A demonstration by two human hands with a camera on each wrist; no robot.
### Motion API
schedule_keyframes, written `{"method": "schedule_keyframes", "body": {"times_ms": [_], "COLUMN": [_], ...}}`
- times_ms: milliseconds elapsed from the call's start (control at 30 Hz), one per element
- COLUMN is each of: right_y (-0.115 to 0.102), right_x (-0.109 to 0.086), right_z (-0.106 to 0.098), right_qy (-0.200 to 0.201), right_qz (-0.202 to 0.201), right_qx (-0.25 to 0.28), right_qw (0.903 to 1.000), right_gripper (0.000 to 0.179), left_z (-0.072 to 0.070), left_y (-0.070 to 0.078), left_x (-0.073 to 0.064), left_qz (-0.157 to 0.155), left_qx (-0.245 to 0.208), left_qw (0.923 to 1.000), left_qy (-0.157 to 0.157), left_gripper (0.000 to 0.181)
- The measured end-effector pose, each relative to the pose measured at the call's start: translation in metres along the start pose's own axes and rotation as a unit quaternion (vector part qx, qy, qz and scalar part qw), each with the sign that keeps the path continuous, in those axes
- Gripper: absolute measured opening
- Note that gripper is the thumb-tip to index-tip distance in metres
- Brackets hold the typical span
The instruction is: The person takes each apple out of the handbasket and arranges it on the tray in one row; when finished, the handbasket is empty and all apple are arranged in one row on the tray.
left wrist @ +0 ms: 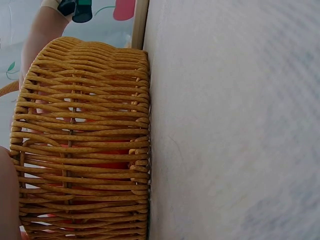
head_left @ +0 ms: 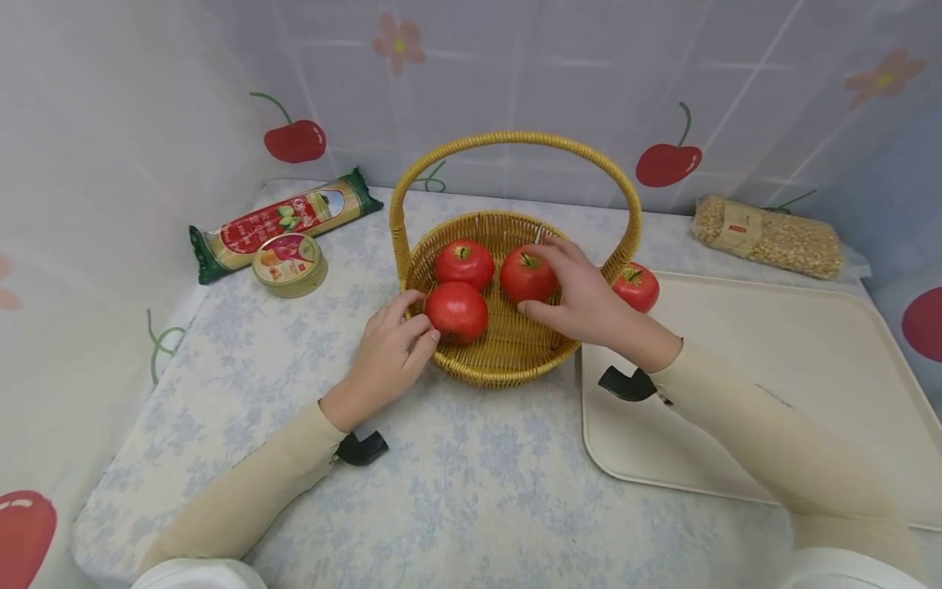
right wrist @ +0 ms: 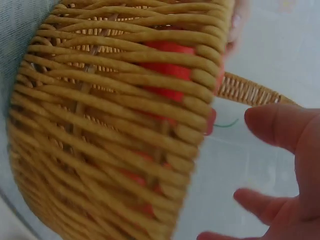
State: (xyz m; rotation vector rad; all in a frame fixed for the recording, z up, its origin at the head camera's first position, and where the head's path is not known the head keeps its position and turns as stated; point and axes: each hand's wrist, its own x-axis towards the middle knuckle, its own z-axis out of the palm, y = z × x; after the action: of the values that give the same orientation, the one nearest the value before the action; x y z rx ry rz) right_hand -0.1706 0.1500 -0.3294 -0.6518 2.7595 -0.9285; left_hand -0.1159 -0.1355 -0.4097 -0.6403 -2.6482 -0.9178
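Note:
A woven basket point(head_left: 508, 378) with a tall arched handle holds three red apples: a back-left apple point(head_left: 464, 263), a front-left apple point(head_left: 458, 314) and a right-hand apple point(head_left: 527, 280). My left hand point(head_left: 386, 352) grips the basket's left rim with curled fingers, its fingertips close against the front-left apple. Over the right side of the basket, my right hand point(head_left: 581, 294) has its thumb and fingers spread about the right-hand apple. In the right wrist view, the fingers point(right wrist: 280, 127) stand apart above the rim with no fruit between them. Another apple point(head_left: 637, 288) sits just outside the basket.
A beige tray point(head_left: 743, 360) lies to the right, partly under my right forearm. Behind it is a bag of pale grains point(head_left: 769, 237). At the left are a long green-ended pasta packet point(head_left: 283, 221) and a round tin point(head_left: 290, 265). A patterned curtain point(head_left: 508, 74) hangs behind.

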Motion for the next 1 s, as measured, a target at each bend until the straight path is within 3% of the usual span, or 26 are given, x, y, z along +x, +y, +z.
{"method": "schedule_keyframes", "body": {"times_ms": [167,367,700,1000], "right_y": [0.002,0.010,0.015,0.017], "right_x": [0.016,0.027,0.035,0.038], "right_z": [0.010,0.017,0.027,0.028], "right_qy": [-0.009,-0.018,0.025,0.025], "right_qz": [0.054,0.088,0.083,0.078], "right_qx": [-0.001,0.015,-0.007,-0.022], "right_qw": [0.9985,0.9959,0.9963,0.9964], "right_gripper": [0.075,0.074,0.067,0.055], "left_z": [0.000,0.003,0.000,0.001], "left_y": [-0.001,-0.002,-0.002,-0.002], "left_x": [0.000,-0.001,-0.001,-0.001], "left_qz": [0.001,0.001,0.004,0.002], "left_qx": [0.003,0.006,0.006,0.004], "left_qw": [1.0000,1.0000,1.0000,1.0000], "left_qy": [0.001,0.001,0.005,0.003], "left_gripper": [0.022,0.022,0.022,0.022]}}
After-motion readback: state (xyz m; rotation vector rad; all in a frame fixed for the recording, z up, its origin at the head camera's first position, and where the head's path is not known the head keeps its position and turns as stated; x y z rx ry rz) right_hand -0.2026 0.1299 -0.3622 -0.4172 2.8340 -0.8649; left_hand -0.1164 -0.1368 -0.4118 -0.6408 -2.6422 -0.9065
